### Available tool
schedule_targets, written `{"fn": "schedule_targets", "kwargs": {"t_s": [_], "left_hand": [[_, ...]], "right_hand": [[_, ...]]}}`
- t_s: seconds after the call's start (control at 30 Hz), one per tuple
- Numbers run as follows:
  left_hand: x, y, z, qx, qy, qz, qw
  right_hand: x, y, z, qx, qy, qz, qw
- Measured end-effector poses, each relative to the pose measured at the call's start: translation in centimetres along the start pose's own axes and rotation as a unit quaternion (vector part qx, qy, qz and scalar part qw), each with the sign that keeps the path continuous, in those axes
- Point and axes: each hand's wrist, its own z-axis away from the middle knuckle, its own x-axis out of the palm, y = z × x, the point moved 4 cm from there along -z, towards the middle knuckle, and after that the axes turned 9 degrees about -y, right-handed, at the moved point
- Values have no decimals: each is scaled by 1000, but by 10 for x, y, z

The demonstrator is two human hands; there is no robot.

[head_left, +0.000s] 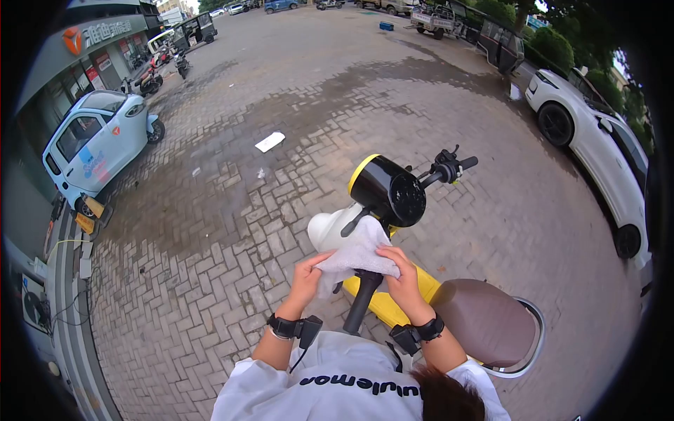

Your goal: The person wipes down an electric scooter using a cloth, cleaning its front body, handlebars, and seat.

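A pale cloth (359, 247) is stretched between my two hands over the near handlebar of a yellow scooter (393, 305). My left hand (307, 276) pinches its left edge, and my right hand (401, 271) grips the right edge. Just below the cloth, the black handlebar grip (364, 302) points toward me. Beyond the cloth are a black-and-yellow rounded housing (390, 188) and a brake lever (355, 222). A white rounded part (326, 228) shows partly behind the cloth. The brown seat (484, 319) is to the right of my right hand.
The far handlebar (449, 168) sticks out to the upper right. A light-blue three-wheeler (98, 144) stands by the shopfront on the left, near yellow signs (90, 214). A white car (597, 140) is parked at the right. White paper (269, 142) lies on the brick paving.
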Motion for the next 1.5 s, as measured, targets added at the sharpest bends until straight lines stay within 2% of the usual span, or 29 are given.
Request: {"fn": "schedule_targets", "kwargs": {"t_s": [0.03,0.1,0.13,0.17,0.23,0.3,0.33,0.37,0.4,0.47,0.53,0.57,0.63,0.67,0.73,0.77,0.83,0.9,0.93,1.0,1.07,1.1,1.17,1.2,1.27,1.33,1.4,1.43,1.5], "left_hand": [[1,-1,4,-2,-1,-1,1000],[10,0,14,43,-101,-151,982],[11,-6,22,42,-102,-152,982],[14,-20,36,13,-130,-203,970],[21,-43,56,-17,-157,-253,954],[32,-53,69,47,-144,-268,951],[36,-61,73,-5,-156,-226,961],[35,-63,77,-10,-153,-225,962],[33,-64,77,-17,-163,-225,961],[29,-62,79,-22,-174,-224,959],[30,-62,88,-107,-191,-167,961],[30,-62,91,-102,-188,-165,963],[31,-65,96,-145,-147,-90,974],[32,-66,92,-141,-147,-89,975],[34,-59,84,-139,-80,-86,983],[35,-64,79,-145,-82,-85,982],[30,-63,63,-39,-60,-74,995],[26,-58,59,-65,-88,-73,991],[28,-56,58,-79,-108,-72,988],[29,-43,57,-56,-195,-165,965],[32,-34,61,-73,-208,-207,953],[32,-29,62,-86,-218,-254,938],[25,-19,57,-60,-226,-362,902],[24,-12,56,-20,-200,-376,905],[39,21,47,-35,-238,-343,908],[46,22,44,-63,-261,-314,911],[48,22,44,-49,-286,-237,927],[59,22,41,-51,-296,-241,923],[83,20,33,-75,-231,-279,929]], "right_hand": [[4,1,3,2,1,-1,1000],[22,-1,12,-61,-114,121,984],[29,5,22,-36,-177,173,968],[30,12,37,-35,-177,172,968],[36,30,67,-62,-237,318,916],[36,38,82,-46,-223,284,931],[33,41,87,-22,-200,212,956],[32,43,92,5,-177,140,974],[35,43,97,5,-180,139,974],[37,42,102,-10,-170,45,984],[38,42,111,-14,-183,22,983],[38,42,110,-21,-190,-3,982],[36,39,102,-30,-199,13,979],[36,37,98,-34,-204,23,978],[38,31,85,-22,-210,34,977],[41,30,78,-10,-214,41,976],[45,30,70,7,-188,10,982],[45,33,73,42,-144,-11,989],[47,35,76,29,-154,-17,987],[37,39,78,39,-135,-2,990],[35,36,85,25,-176,-107,978],[30,34,88,40,-149,-91,984],[26,29,89,79,-207,-151,963],[20,29,90,89,-177,-142,970],[21,31,105,164,-224,-219,935],[13,29,116,159,-152,-251,943],[7,31,122,139,-54,-283,947],[5,33,124,138,-43,-286,947],[-22,39,128,125,139,-189,964]]}}
